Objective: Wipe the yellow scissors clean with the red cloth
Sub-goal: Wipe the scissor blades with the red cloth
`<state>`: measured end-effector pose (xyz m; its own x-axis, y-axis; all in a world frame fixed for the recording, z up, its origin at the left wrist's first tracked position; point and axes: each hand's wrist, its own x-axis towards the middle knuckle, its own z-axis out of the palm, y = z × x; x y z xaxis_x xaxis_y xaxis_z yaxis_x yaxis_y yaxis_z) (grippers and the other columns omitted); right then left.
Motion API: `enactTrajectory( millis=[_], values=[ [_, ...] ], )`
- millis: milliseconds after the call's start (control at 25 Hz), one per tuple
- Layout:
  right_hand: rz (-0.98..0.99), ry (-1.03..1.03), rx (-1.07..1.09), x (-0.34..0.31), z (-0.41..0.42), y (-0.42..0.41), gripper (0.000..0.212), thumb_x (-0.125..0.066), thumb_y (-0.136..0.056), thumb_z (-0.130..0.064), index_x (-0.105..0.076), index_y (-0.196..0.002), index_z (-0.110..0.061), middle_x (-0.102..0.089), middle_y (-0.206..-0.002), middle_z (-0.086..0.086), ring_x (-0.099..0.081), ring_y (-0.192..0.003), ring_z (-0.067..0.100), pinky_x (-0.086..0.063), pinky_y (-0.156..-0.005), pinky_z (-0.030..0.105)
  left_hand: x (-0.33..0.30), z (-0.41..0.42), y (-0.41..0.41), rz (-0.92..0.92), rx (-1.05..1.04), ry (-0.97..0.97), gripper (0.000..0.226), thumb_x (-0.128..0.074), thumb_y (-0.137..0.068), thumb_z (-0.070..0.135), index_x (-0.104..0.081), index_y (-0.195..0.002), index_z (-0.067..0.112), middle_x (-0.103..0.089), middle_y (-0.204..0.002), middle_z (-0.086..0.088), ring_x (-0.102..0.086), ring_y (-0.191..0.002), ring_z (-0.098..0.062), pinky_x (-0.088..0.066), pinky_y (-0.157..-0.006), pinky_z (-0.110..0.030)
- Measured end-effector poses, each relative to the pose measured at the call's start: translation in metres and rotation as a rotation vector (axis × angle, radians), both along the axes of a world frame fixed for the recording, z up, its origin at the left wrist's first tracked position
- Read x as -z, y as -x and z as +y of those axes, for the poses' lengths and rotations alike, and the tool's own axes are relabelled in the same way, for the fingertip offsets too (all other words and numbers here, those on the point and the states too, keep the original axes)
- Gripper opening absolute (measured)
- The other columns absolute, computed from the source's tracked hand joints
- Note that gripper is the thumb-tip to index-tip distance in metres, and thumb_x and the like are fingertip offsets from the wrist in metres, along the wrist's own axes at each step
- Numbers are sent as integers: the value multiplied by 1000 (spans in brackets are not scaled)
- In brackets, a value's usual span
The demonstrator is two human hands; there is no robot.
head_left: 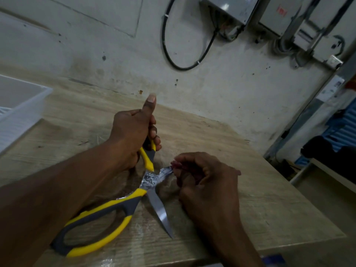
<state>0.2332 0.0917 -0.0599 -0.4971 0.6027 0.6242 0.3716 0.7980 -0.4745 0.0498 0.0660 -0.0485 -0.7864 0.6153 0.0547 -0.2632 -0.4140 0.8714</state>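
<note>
A stained grey wall (221,93) backs the pale wooden worktop (260,199). Left of the yellow scissors (123,209) sits a white bin (23,120), contents unclear. The scissors lie spread wide; one bare blade points toward the viewer. Left hand (131,139) fingers clamp the upper handle; right hand (206,182) fingers pinch the red cloth (178,164) around the other blade.

Utility room: wall-mounted electrical boxes (229,8), conduit (294,26).

The left hand (133,135) is a closed fist, thumb pointing to 12 o'clock; the right hand (204,180) is curled closed at 4 o'clock from it.
</note>
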Motion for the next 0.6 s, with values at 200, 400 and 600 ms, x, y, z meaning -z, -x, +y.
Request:
enactTrajectory(
  millis=[200, 400, 600],
  values=[
    [-66, 103, 81, -12, 0, 2, 49, -79, -71, -7, -60, -103, -38, -73, -87, -18, -69, -81, -2, -61, -75, 32, 0, 0, -1, -5, -13, -1, 55, -72, -87, 56, -54, -62, 10, -48, -46, -8, -49, -38, -24, -48, -44, -30],
    [-94, 105, 95, -16, -7, 5, 63, -78, -65, -6, -47, -106, -43, -71, -82, -19, -67, -77, -1, -59, -70, 34, 1, 2, 0, -6, -9, -15, 55, -71, -88, 56, -54, -63, 9, -47, -46, -9, -48, -37, -25, -47, -43, -31],
    [-122, 96, 120, -16, -3, 5, 62, -80, -68, -6, -47, -107, -43, -70, -84, -19, -64, -76, -5, -49, -62, 11, 0, 0, 0, -1, -19, -22, 54, -72, -88, 55, -56, -65, 8, -48, -45, -9, -49, -36, -24, -48, -43, -31]
  ],
)
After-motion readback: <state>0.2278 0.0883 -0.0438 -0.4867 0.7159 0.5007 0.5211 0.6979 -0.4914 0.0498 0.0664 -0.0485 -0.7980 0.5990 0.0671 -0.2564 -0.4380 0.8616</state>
